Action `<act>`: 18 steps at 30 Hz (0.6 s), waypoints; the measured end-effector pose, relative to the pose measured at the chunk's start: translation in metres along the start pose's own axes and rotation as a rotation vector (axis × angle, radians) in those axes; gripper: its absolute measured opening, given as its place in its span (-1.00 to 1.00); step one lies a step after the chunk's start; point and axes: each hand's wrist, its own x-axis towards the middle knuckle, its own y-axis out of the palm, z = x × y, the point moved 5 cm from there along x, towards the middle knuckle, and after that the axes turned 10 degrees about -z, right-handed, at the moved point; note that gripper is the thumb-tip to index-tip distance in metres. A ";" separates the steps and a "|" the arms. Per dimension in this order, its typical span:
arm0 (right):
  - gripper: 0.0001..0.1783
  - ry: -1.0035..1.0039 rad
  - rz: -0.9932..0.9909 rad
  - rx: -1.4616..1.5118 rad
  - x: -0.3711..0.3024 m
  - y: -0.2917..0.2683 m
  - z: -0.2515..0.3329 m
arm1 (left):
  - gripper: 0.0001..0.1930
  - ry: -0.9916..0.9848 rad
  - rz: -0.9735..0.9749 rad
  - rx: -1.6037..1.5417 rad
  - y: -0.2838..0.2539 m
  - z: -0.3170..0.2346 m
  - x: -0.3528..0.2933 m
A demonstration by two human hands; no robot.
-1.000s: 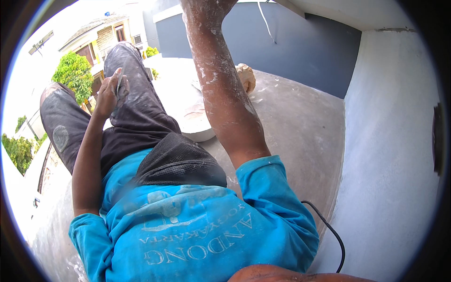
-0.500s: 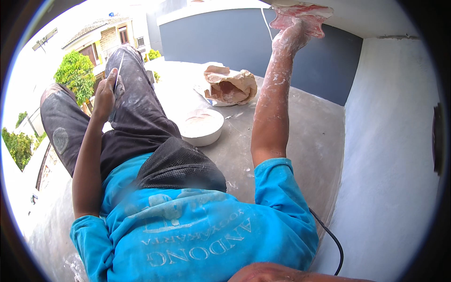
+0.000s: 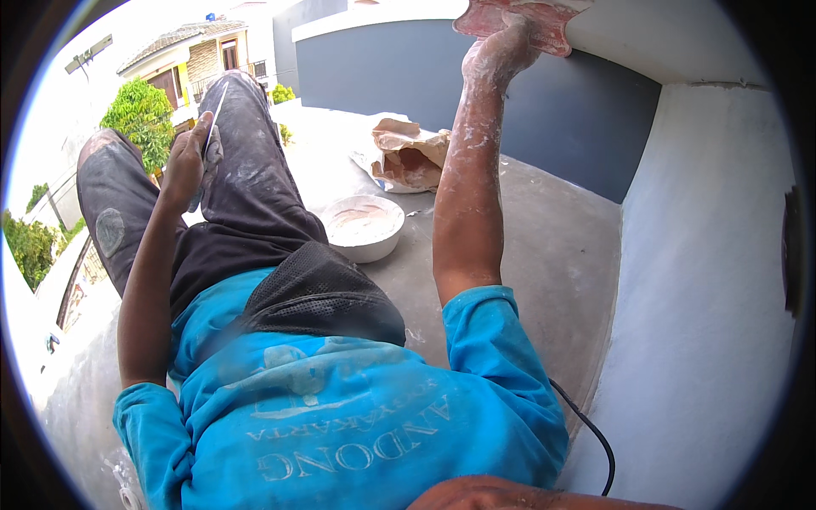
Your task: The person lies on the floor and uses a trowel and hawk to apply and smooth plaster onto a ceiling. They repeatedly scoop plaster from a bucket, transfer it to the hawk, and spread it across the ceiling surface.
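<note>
My right hand (image 3: 501,58), coated in white paste, is raised at the top of the view. Its fingers grip a red, wavy-edged plaster spreader (image 3: 557,32) smeared with white, held up at the pale ceiling (image 3: 654,38); its far edge is cut off by the frame. Over my raised thigh, my left hand (image 3: 185,166) is closed around a thin flat-bladed scraper (image 3: 218,104), seen nearly edge-on. Beside my hip stands a white bowl (image 3: 365,249) with pale paste (image 3: 361,223) in it.
An open, torn paper bag (image 3: 412,166) of powder stands beyond the bowl on the grey floor (image 3: 552,280). A dark grey wall (image 3: 382,72) closes the far side, a white wall (image 3: 697,255) the right. A black cable (image 3: 595,429) runs near my right shoulder.
My right hand has moved left and slightly upward in the view with the spreader. My left hand keeps its grip on the scraper, almost in place. The view has shifted slightly.
</note>
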 end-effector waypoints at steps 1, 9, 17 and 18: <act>-0.52 0.046 -0.046 -0.014 -0.010 0.007 -0.002 | -0.44 -0.024 0.005 -0.013 -0.002 -0.004 -0.005; -0.27 -0.104 0.069 -0.109 -0.117 0.042 0.047 | -0.45 0.122 -0.071 0.010 -0.001 -0.007 0.000; -0.50 -0.130 -0.033 0.001 -0.152 0.074 0.039 | -0.47 -0.001 -0.092 -0.023 -0.028 -0.008 -0.006; -0.49 -0.072 0.012 0.026 -0.166 0.083 0.050 | -0.47 0.005 -0.087 -0.033 -0.027 -0.011 -0.006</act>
